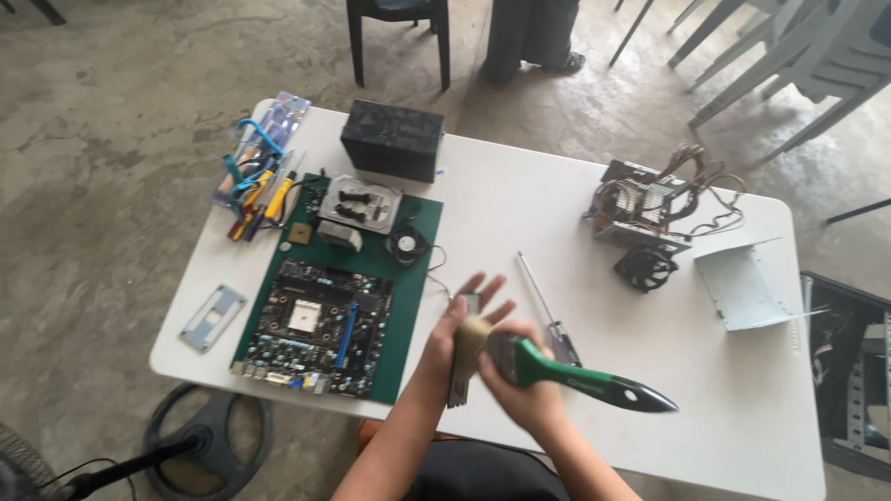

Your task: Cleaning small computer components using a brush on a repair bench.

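Near table's front edge: left hand point(461, 329) grasping memory stick point(461, 366), right hand point(520, 376) gripping green-handled brush point(566, 376). Risk: stick slipping from the loose fingers, striking motherboard point(316, 325).

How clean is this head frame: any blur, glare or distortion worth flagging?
Head view: even, soft daylight with only faint shadows. The left hand and right hand with the brush are smeared by motion. The motherboard and screwdriver are fairly sharp. The white table is bright, near washed out. Its edges bow slightly, which suggests a wide lens.
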